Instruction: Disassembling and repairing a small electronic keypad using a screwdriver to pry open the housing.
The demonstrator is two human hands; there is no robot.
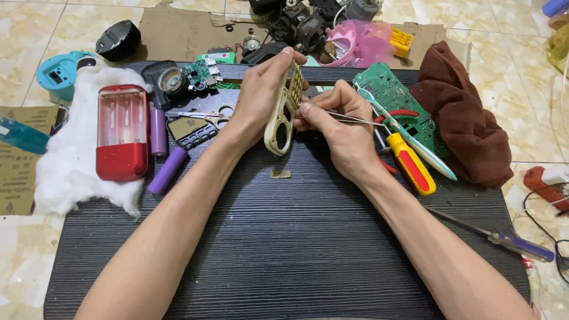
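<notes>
Dark, ribbed wood-grain makes up the low surface (pixel 284 249) on which everything is laid; its nearest stretch is crossed only by the two forearms. Near the right edge a purple-handled screwdriver (pixel 510 240) is seen.

Further in, a cream plastic keypad frame (pixel 283 115) is held upright on edge above the middle of the surface. It is gripped by the left hand (pixel 258 98), whose fingers are closed around its upper, gridded part, the thumb along one side. The right hand (pixel 341 121) is pinched shut on thin metal tweezers (pixel 349 117), whose tips are brought against the frame's edge. The frame is judged light, thin and somewhat brittle, with a smooth finish; it is best taken by its long side rails, not by the fine bars between the key holes. A small tan scrap (pixel 280 174) lies just below it.

To the left, a red and clear casing (pixel 122 133) rests on white wadding (pixel 65 172), with two purple cylindrical cells (pixel 168 170) beside it. To the right, a yellow and red screwdriver (pixel 411 165) and a green circuit board (pixel 394 98) are set against a brown cloth (pixel 468 127).

Farthest off, dismantled parts are heaped on brown cardboard (pixel 178 32).
</notes>
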